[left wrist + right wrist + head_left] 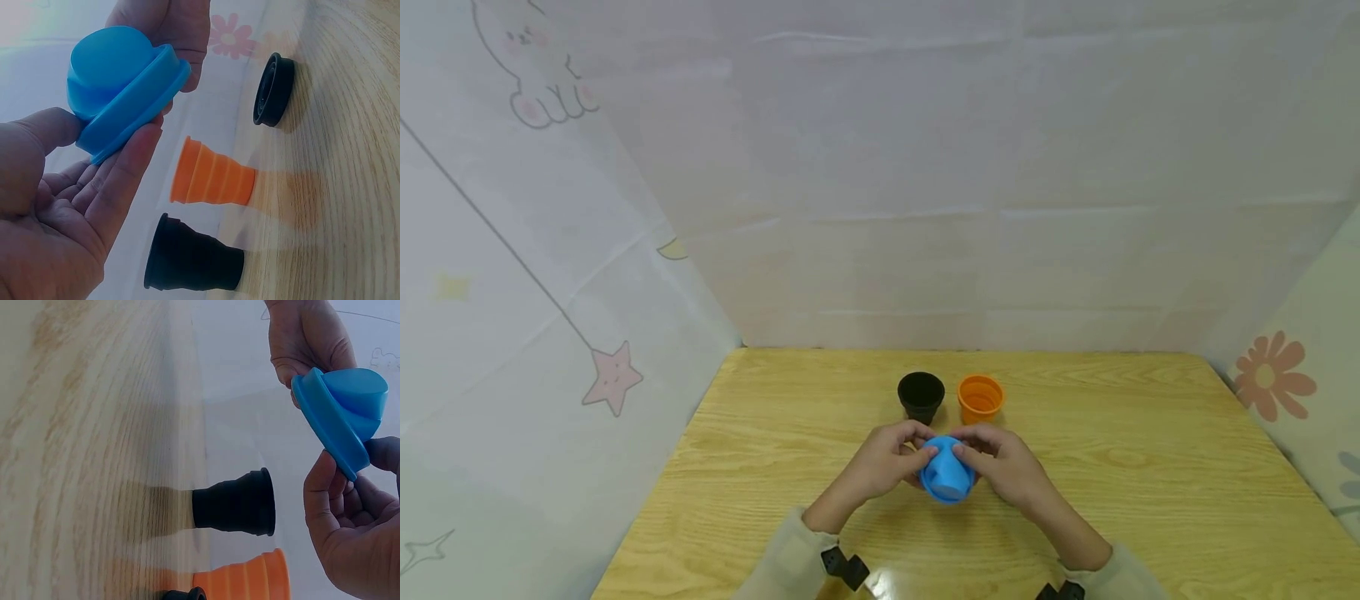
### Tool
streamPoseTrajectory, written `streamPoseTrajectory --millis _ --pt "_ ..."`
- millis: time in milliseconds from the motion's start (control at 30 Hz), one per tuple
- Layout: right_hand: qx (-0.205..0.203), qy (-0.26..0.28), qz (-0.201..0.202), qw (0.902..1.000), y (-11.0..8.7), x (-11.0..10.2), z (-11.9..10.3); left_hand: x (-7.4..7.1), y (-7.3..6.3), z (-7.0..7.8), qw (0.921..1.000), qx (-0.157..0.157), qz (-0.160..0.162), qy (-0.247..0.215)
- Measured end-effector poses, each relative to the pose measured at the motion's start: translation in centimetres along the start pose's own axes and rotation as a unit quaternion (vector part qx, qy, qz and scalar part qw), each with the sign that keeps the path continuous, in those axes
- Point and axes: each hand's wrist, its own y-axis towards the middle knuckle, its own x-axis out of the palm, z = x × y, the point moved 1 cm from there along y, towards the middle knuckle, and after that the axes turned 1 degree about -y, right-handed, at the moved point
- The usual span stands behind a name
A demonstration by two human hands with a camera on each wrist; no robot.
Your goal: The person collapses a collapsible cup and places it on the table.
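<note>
**One blue cup (950,483) held up, its wall part folded**

From the head, I see a left hand (883,462) and a right hand (1011,471) gripping the blue cup from nine and three o'clock, its narrow base tipped toward six. Beyond it, a black cup (921,400) stands at eleven o'clock and an orange cup (981,400) at one, a narrow gap between them. Both look drawn out to full height; the blue one sits between shapes, so I judge it is midway, though I can't tell in which direction. The surface (775,442) has its far edge at twelve, past the standing cups, and wood runs wide toward nine and three, so sideways room looks ample. The tightest spots are at eleven and one, where the fingers come near the cups.

From the left wrist, thumb and fingers pinch the blue rim, well off the wood. At three o'clock in this frame rests a flat black cup (274,90); by shape, it and the blue one are what differ from the tall pair.

From the right wrist, the other fingers pinch the rim too. The tall black cup is between seven and eight o'clock, apart from the hands; a small dark shape (187,595) at the bottom is cut off, too little to identify.
</note>
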Motion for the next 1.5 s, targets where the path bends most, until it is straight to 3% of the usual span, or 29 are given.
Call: streamPoseTrajectory --millis 900,1233,1333,1500 --pt "-0.025 -0.051 0.027 0.9980 0.06 0.25 0.01 0.16 0.26 -0.01 0.9998 -0.008 0.012 0.014" --pt "-0.053 -0.082 0.047 0.9941 0.07 0.12 0.03 0.16 0.19 -0.01 0.9998 -0.001 0.020 0.000" --pt "-0.051 -0.066 0.047 0.9954 0.10 -0.05 0.09 0.11 0.13 -0.03 0.9998 0.005 0.021 -0.002" --pt "-0.032 0.009 0.029 0.9990 0.01 -0.39 -0.09 -0.05 -0.05 0.10 0.9997 0.013 0.015 -0.012"
